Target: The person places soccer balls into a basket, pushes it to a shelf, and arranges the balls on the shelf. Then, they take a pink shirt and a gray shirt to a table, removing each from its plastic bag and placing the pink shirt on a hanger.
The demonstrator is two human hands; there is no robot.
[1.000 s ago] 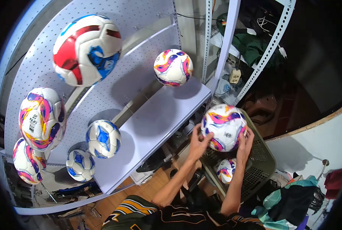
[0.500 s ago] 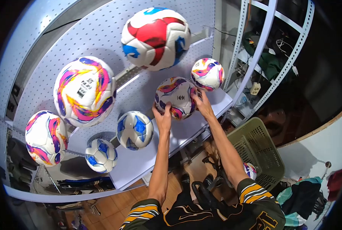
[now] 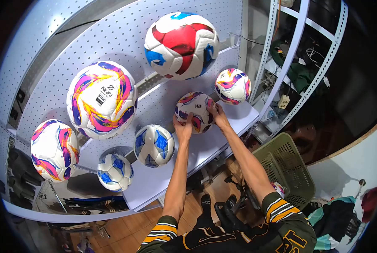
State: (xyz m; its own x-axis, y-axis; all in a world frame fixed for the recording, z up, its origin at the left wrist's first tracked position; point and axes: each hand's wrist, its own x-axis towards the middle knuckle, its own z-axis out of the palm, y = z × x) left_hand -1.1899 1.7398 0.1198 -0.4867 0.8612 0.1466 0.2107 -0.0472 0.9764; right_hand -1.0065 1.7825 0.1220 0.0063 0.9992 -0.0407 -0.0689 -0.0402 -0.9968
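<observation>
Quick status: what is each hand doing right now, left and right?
Left hand: cupped on the left side of the pink and purple ball, holding it.
Right hand: pressed on the same ball's right side, holding it on the shelf.

- the ball (image 3: 194, 111) between both hands looks like glossy synthetic leather, smooth panels with a bit of shine
- shelf (image 3: 163, 168) is smooth painted metal, kinda matt, and the back panel (image 3: 112, 38) is perforated sheet metal
- basket (image 3: 287, 166) is dull olive plastic mesh
- floor (image 3: 129, 230) looks like wood boards with a slight sheen
</observation>
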